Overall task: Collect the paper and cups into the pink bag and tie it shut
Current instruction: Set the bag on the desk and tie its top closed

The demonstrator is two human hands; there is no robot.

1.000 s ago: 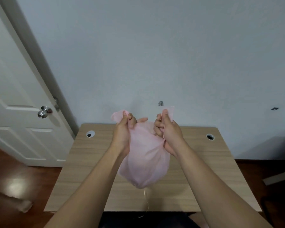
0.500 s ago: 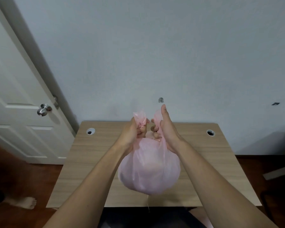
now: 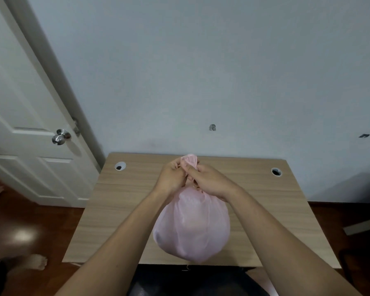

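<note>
The pink bag [image 3: 191, 227] is full and round, and hangs over the near half of the wooden table [image 3: 120, 201]. Its top is gathered into a twisted neck with a small tuft sticking up between my hands. My left hand [image 3: 171, 178] pinches the neck from the left. My right hand [image 3: 209, 181] grips it from the right, fingers wrapped around the plastic. A dark shape shows faintly through the bag's lower left. No loose paper or cups are visible; whatever the bag holds is blurred behind the plastic.
The table has two cable holes, one at the back left [image 3: 120, 166] and one at the back right [image 3: 276, 172]. A white door [image 3: 26, 129] with a metal knob stands to the left. A bare foot [image 3: 37, 261] rests on the floor at left.
My hands came together from apart, bringing the two upper corners of the bag into one gathered neck. The bag dropped lower and rounded out.
</note>
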